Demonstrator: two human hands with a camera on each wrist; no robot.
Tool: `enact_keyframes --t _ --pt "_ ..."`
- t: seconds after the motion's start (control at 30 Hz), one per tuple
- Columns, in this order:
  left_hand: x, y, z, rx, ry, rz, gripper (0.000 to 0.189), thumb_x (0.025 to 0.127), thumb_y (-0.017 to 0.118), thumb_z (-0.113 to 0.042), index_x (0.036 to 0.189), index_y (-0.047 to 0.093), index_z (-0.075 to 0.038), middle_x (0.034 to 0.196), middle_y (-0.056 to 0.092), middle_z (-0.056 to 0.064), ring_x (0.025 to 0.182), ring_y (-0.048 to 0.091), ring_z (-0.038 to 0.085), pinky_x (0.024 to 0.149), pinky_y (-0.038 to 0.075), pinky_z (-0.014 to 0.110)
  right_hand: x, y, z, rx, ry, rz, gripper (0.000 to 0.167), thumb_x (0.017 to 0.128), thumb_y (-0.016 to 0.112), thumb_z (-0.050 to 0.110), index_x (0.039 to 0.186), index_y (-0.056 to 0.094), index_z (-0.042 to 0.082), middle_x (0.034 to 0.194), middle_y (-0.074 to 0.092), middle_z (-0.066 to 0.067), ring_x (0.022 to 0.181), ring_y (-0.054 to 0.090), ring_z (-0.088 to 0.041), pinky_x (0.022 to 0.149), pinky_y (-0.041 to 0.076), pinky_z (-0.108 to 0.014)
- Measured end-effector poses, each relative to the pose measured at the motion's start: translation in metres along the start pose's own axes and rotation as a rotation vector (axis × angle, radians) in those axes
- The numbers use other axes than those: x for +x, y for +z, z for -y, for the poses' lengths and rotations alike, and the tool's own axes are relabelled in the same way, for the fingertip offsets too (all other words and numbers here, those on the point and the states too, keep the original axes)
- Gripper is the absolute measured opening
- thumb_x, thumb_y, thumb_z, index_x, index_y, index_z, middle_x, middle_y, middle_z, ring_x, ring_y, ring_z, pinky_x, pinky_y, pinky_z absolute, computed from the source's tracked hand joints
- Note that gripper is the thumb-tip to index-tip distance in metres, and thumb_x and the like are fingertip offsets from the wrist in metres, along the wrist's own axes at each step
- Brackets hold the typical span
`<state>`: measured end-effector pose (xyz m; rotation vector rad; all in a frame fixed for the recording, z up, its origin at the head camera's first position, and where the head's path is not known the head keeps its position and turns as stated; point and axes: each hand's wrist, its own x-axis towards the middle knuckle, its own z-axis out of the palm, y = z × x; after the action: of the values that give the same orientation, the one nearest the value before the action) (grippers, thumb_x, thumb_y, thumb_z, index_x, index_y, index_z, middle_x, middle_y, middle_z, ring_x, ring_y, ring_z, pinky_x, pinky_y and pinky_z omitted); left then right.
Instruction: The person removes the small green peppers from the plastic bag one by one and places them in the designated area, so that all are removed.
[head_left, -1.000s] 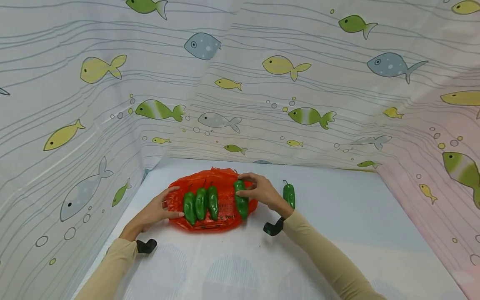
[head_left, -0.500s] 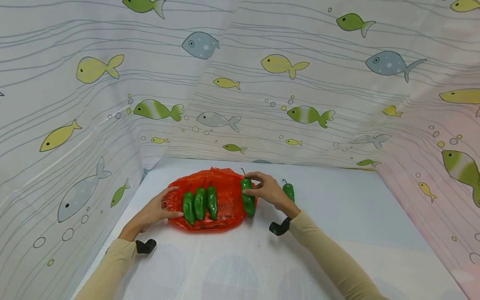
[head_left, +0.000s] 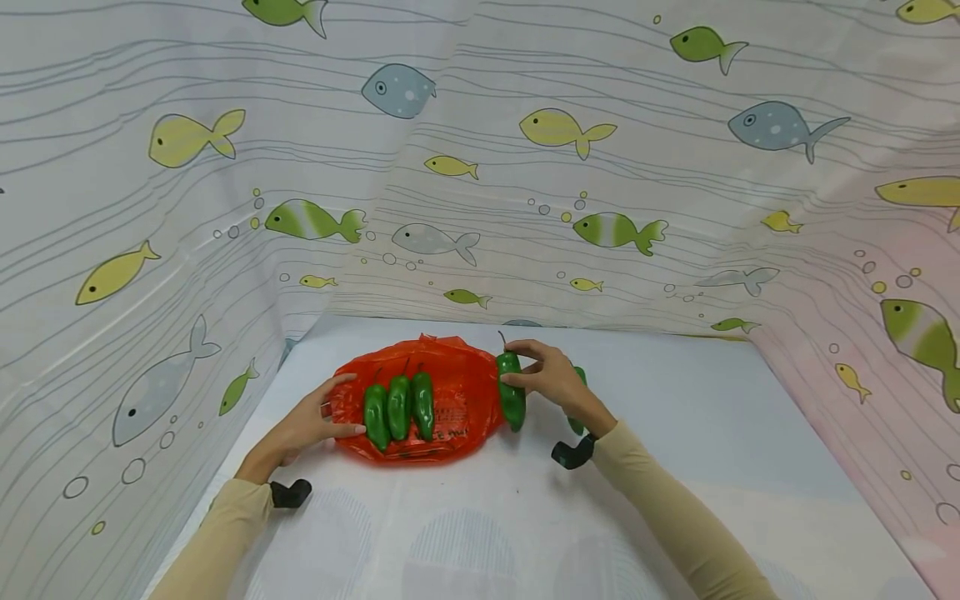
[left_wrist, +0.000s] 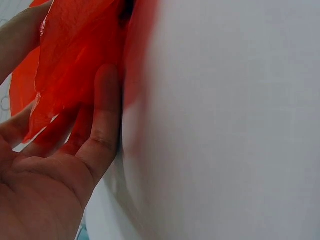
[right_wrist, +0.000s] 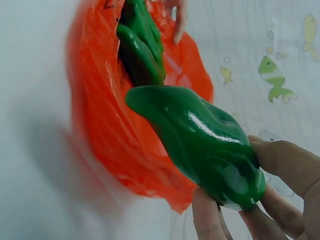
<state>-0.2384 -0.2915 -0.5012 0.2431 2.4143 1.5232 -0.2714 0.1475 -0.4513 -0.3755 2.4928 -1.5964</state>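
Observation:
A green pepper (head_left: pixel 512 392) with a thin stem is pinched between thumb and fingers of my right hand (head_left: pixel 551 375), just off the right side of a red plastic bag (head_left: pixel 468 383). Up close in the right wrist view, the glossy pepper (right_wrist: pixel 200 135) points its narrow end toward the bag. Several other green peppers (head_left: pixel 399 407) lie side by side inside the bag, which is spread wide. My left hand (head_left: pixel 303 425) grips the bag's left edge; in the left wrist view some of its fingers (left_wrist: pixel 102 120) show through or beside the translucent red plastic (left_wrist: pixel 80 55).
Another green pepper (head_left: pixel 579 421) lies on the white table (head_left: pixel 675 400), partly hidden behind my right hand. Fish-printed sheets (head_left: pixel 495 208) stand around the back and sides. Black camera mounts (head_left: pixel 573 452) sit at both wrists.
My right hand has moved right with its pepper, from over the bag to just past its right edge. My left hand and the peppers in the bag have stayed put.

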Motion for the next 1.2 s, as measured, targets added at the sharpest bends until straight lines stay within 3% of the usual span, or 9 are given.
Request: enact_keyframes --t 0.67,0.8,1.03,1.2 --pt "0.0 -0.001 0.004 -0.031 0.047 0.016 0.099 0.084 0.087 -0.018 0.162 0.025 -0.017 0.16 0.031 0.023 0.138 0.043 0.051 0.105 0.048 0.056 -0.013 -0.037 -0.024 0.004 0.023 -0.038 0.065 0.089 0.083 0.032 0.146 0.057 0.016 0.148 0.055 -0.004 0.104 0.066 -0.028 0.089 0.055 -0.059" --pt "0.0 -0.001 0.004 -0.034 0.039 0.016 0.099 0.084 0.087 -0.018 0.162 0.026 -0.017 0.16 0.031 0.023 0.138 0.043 0.05 0.105 0.048 0.056 -0.017 -0.044 -0.028 0.009 0.03 -0.047 0.065 0.091 0.082 0.029 0.148 0.054 0.015 0.151 0.053 -0.008 0.106 0.065 -0.029 0.087 0.057 -0.056" --pt "0.001 -0.002 0.005 -0.046 0.037 0.021 0.099 0.084 0.087 -0.018 0.162 0.026 -0.018 0.16 0.03 0.023 0.137 0.044 0.05 0.104 0.05 0.054 -0.029 -0.056 -0.02 0.014 0.051 -0.047 0.061 0.094 0.077 0.018 0.149 0.052 0.007 0.152 0.051 -0.014 0.11 0.064 -0.036 0.088 0.054 -0.062" --pt "0.001 -0.002 0.005 -0.055 0.036 0.026 0.098 0.084 0.087 -0.018 0.162 0.027 -0.017 0.16 0.03 0.023 0.136 0.044 0.05 0.103 0.051 0.053 -0.029 -0.064 -0.039 -0.008 0.056 -0.055 0.064 0.095 0.078 0.022 0.151 0.05 0.009 0.155 0.048 -0.014 0.115 0.062 -0.035 0.086 0.055 -0.059"
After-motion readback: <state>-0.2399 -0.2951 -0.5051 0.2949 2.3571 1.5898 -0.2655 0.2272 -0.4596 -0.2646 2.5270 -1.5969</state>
